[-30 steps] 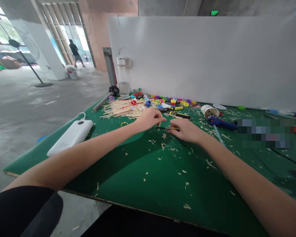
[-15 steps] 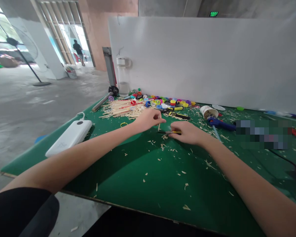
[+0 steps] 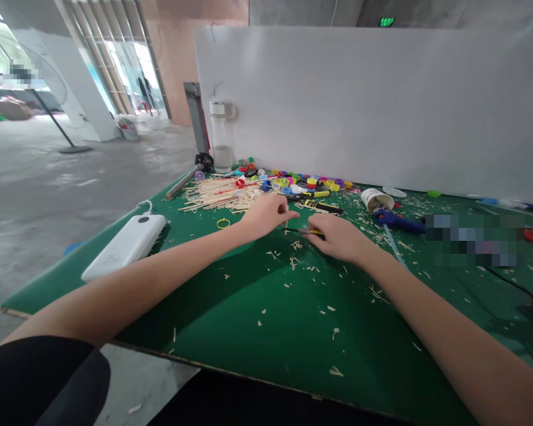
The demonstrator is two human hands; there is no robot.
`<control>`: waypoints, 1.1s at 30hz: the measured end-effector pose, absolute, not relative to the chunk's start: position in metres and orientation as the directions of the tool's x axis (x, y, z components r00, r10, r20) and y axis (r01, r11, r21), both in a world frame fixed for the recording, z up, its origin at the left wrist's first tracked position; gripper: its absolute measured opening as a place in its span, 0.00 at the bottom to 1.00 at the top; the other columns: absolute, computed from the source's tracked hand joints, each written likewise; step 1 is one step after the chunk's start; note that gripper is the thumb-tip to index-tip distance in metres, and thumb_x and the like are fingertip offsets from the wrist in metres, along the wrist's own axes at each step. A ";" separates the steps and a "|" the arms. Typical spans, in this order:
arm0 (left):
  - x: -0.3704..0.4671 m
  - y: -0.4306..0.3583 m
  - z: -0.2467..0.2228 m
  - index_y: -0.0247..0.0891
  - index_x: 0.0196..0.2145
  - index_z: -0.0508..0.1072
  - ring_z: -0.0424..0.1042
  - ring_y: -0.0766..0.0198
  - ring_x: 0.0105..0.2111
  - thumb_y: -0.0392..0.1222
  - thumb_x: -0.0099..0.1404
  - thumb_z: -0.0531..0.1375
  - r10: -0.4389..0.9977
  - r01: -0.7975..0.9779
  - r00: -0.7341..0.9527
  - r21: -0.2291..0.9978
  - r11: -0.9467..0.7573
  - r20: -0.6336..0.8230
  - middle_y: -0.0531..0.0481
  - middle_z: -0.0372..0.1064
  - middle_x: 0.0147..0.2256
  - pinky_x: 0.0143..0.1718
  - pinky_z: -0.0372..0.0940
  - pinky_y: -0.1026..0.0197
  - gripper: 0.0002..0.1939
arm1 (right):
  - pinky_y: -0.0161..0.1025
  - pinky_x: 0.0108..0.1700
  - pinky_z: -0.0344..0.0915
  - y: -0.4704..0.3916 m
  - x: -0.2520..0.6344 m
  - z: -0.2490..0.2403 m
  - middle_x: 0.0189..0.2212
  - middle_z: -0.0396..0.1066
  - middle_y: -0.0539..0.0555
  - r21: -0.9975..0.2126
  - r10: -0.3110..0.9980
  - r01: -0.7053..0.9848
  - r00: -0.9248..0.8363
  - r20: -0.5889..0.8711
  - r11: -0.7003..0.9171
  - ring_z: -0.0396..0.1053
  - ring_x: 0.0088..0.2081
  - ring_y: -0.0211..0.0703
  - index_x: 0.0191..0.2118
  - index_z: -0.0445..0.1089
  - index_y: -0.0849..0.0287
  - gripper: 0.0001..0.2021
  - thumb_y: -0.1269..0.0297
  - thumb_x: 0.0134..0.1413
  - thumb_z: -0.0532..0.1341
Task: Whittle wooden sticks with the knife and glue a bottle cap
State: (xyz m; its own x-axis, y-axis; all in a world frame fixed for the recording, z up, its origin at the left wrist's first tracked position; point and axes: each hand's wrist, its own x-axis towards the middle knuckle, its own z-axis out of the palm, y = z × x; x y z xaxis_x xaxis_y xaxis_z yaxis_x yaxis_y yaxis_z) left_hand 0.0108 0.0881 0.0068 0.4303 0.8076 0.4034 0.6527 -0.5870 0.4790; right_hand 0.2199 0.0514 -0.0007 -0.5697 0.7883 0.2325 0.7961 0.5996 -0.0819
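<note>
My left hand (image 3: pixel 266 214) is closed, thumb and fingers pinching a short thin wooden stick (image 3: pixel 286 225) that points down over the green table. Just to its right, my right hand (image 3: pixel 335 235) is wrapped round a utility knife (image 3: pixel 314 233) with a yellow and black handle. The knife's dark blade reaches left and meets or nearly meets the stick's lower part; exact contact cannot be made out. Pale wood shavings (image 3: pixel 295 260) lie beneath both hands. Behind my left hand is a pile of wooden sticks (image 3: pixel 213 194).
Coloured bottle caps (image 3: pixel 288 182) line the board at the back, near yellow-black pliers (image 3: pixel 322 207). A white power bank (image 3: pixel 127 245) lies left, beside a yellow ring (image 3: pixel 223 223). A glass bottle (image 3: pixel 222 139) stands behind. Rightward are a tipped paper cup (image 3: pixel 376 200) and a blue glue gun (image 3: pixel 400 222).
My right hand and the knife have shifted up slightly, the blade now higher along the stick. My left hand stays nearly still. The distant person has moved within the doorway.
</note>
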 end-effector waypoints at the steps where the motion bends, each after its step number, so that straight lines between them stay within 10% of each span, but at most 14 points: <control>1: 0.011 0.088 0.007 0.37 0.19 0.62 0.60 0.69 0.20 0.52 0.60 0.59 0.813 0.655 0.424 0.485 -0.579 0.399 0.51 0.67 0.21 0.24 0.51 0.62 0.19 | 0.39 0.29 0.51 0.051 0.220 0.000 0.28 0.63 0.54 -0.081 0.787 0.795 -0.572 0.231 0.601 0.59 0.30 0.42 0.27 0.55 0.55 0.10 0.59 0.56 0.52; 33: 0.007 0.094 0.001 0.37 0.24 0.67 0.62 0.68 0.21 0.47 0.62 0.59 0.792 0.617 0.457 0.497 -0.610 0.406 0.52 0.66 0.21 0.25 0.52 0.63 0.13 | 0.38 0.27 0.51 0.059 0.220 0.009 0.22 0.61 0.49 -0.236 0.806 0.780 -0.591 0.021 0.579 0.57 0.24 0.38 0.25 0.54 0.55 0.12 0.58 0.53 0.57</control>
State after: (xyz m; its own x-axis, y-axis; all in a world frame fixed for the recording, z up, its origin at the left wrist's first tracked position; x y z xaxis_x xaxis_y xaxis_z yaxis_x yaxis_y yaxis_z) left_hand 0.0069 0.0945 0.0010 0.4566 0.7919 0.4056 0.6166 -0.6103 0.4974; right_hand 0.2198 0.0588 0.0091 -0.5914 0.8061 0.0215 0.7805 0.5789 -0.2361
